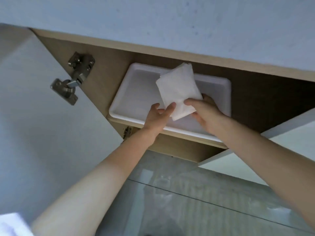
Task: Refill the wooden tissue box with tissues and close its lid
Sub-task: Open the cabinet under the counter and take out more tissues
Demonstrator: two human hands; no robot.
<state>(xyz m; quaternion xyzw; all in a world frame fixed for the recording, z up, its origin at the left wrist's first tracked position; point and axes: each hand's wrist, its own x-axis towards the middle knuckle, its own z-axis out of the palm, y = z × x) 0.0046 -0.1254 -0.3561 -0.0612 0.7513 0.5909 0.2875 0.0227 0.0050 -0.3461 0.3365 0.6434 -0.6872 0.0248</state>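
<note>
I am looking up into an open wall cabinet. A stack of folded white tissues (179,89) is held in front of a white plastic tray (136,96) that lies on the cabinet shelf. My right hand (204,113) grips the stack's lower right corner, thumb in front and fingers behind. My left hand (158,116) touches the stack's lower left edge with thumb and fingertips. The wooden tissue box is not in view.
The cabinet's left door (34,99) stands open with a metal hinge (75,80) on it. The right door (289,130) is open too. The wooden shelf edge (179,138) runs under the tray. A glossy grey wall panel (204,201) lies below the cabinet.
</note>
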